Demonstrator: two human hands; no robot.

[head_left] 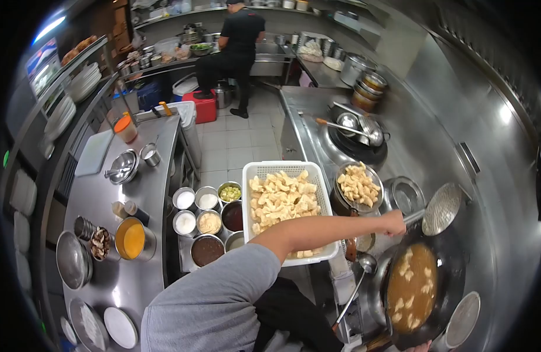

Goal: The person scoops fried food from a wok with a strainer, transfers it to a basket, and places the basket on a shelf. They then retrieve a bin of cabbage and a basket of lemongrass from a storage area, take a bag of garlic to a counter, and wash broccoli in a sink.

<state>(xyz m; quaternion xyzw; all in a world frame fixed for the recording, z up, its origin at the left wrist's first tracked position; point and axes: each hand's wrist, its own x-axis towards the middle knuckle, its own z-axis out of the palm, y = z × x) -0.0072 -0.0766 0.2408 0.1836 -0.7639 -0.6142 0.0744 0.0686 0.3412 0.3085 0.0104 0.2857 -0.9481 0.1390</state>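
My left arm in a grey sleeve stretches across the view. My left hand (392,223) is closed around the handle of a perforated skimmer (441,209), whose round head is above the far rim of the wok. In the wok (455,258), several pale pieces (406,270) float in brown liquid (420,287). At the bottom edge, only a small part of my right hand (420,347) shows by the wok's near rim; its grip is hidden. A white basket (256,170) full of pale golden pieces (282,199) stands below my left forearm.
A strainer bowl of similar pieces (358,186) sits beyond my left hand. A ladle (368,264) leans beside the wok, and another round strainer (463,320) lies to its right. Several seasoning pots (208,251) stand left of the basket. Farther back, a person in black (241,44) works.
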